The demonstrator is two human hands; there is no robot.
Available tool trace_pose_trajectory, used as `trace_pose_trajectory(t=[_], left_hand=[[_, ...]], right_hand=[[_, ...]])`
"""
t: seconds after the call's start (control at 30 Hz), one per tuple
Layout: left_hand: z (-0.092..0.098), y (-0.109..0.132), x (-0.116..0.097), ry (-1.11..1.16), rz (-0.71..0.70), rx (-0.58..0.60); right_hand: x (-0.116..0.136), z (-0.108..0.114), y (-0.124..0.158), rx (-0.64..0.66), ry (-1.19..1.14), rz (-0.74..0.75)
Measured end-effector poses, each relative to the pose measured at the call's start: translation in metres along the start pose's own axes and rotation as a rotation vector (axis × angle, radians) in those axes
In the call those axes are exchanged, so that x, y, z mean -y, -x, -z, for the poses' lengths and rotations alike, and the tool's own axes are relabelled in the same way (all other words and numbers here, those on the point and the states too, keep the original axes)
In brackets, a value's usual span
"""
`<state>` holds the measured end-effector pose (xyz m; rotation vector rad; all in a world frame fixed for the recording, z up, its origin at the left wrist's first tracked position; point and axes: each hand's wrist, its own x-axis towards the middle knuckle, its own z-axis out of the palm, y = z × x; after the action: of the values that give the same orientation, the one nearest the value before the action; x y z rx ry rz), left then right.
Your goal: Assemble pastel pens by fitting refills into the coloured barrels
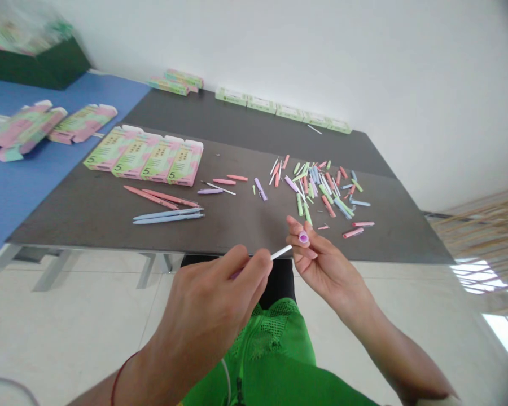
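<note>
Hands apart, just past the bench's (237,237) near edge, and working! Left hand (207,307) pinches a white pen tube (281,252), right hand (328,262) grips a small lilac pen part (303,237) at the fingertips, a heap of pastel pen parts (325,194) just beyond.

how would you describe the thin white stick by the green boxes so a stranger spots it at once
At the far edge of the dark table, find the row of pale green boxes along the wall. Just in front of their right end lies a thin white stick, slanted and alone, well apart from the colourful heap of pen parts.
</note>
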<state>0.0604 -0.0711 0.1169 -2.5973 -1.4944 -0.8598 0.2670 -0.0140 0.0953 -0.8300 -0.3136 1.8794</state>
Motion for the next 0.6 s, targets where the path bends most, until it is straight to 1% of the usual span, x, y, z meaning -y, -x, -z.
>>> trace_pose_trajectory(t=[0.17,0.3,0.5,0.6], left_hand=[[-0.0004,-0.0030,0.0012,-0.007,0.001,0.002],[-0.0007,-0.0041,0.0020,-0.013,-0.007,-0.007],[0.0003,-0.0043,0.0017,-0.056,-0.037,0.017],[0.0011,-0.0073,0.0008,-0.092,-0.050,0.037]], right_hand=[[-0.0026,-0.0008,-0.0025,-0.034,-0.061,-0.028],[-0.0042,0.0022,-0.0048,-0.028,-0.038,-0.040],[-0.0061,0.0068,-0.0068,-0.050,-0.039,-0.033],[-0.0072,0.0085,-0.0068,-0.032,-0.011,-0.019]])
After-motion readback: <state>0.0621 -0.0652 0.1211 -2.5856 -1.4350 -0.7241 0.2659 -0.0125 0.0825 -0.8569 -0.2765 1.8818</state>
